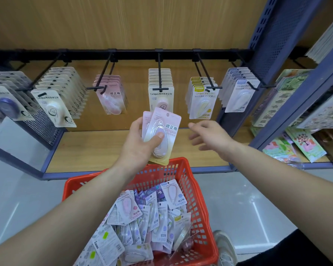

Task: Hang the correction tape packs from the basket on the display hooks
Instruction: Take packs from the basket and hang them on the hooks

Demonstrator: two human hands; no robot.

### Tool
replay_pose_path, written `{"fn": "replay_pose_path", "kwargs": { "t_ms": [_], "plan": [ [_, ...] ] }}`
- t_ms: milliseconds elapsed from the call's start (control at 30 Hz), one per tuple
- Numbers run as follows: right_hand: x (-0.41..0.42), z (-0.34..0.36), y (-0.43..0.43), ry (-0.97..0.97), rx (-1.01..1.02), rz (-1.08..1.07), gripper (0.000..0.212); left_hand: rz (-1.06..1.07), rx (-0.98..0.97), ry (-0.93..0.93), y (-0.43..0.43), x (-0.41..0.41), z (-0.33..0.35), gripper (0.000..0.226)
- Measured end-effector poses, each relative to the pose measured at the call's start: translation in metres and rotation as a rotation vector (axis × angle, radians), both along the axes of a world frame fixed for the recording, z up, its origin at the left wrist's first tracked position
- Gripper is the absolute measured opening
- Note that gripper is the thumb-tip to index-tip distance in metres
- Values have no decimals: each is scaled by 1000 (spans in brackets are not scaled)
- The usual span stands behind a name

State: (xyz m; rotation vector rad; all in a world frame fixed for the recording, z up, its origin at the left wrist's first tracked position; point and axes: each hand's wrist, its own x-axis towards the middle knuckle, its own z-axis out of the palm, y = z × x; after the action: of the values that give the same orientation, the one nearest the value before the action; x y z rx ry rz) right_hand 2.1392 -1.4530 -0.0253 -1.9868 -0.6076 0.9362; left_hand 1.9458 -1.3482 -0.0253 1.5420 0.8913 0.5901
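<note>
While the left hand (138,144) grips a small stack of correction tape packs (162,127) in front of the display, its thumb presses across the clear blister of the front pink pack and its fingers curl round behind; a second pink card peeks out at the stack's left and a yellow card edge shows at its bottom; the stack is held upright, just below the centre hook (159,73), whose cream packs (161,94) hang directly behind it; the right hand (210,135) hovers just beside the stack on its right, apart from it, fingers loosely spread and holding nothing; below both forearms the red basket (197,196) shows against the pale floor (37,189), heaped with loose packs (152,217) in pink, lavender and yellow, lying at all angles; along the black rail (135,53) other hooks carry hanging rows: pink packs (112,96) left of centre, yellow packs (201,101) right of centre, lavender-blue packs (238,95) beyond those, and long white rows (60,96) towards the far left; a wooden shelf (96,148) runs under the hanging rows; sticker sheets (296,104) fill the rack at the right; a pale shoe (226,246) shows beside the basket's near right corner.
</note>
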Motion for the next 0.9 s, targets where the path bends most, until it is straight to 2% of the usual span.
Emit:
{"fn": "replay_pose_path", "kwargs": {
  "t_ms": [100, 200, 333, 467, 633, 733, 900],
  "plan": [
    [-29, 9, 1, 108, 126, 183, 33, 4, 38, -2, -1, 3, 0, 59],
    [-43, 9, 2, 157, 227, 127, 23, -22, 57, -13, -5, 10, 0, 65],
    [-37, 11, -2, 209, 299, 41, 15, -21, 47, -41, -9, 15, -1, 64],
    [-15, 4, -8, 56, 309, -57, 20, 7, 63, -24, -6, 14, 0, 51],
    [20, -1, -16, -144, 366, -184, 20, 36, 22, -41, -3, 14, 5, 49],
    [32, -2, -15, -172, 350, -221, 17, 43, 20, -42, -1, 13, 4, 47],
    [35, -5, -11, -202, 335, -227, 26, 48, 17, -30, 2, 13, 1, 46]
  ]
}}
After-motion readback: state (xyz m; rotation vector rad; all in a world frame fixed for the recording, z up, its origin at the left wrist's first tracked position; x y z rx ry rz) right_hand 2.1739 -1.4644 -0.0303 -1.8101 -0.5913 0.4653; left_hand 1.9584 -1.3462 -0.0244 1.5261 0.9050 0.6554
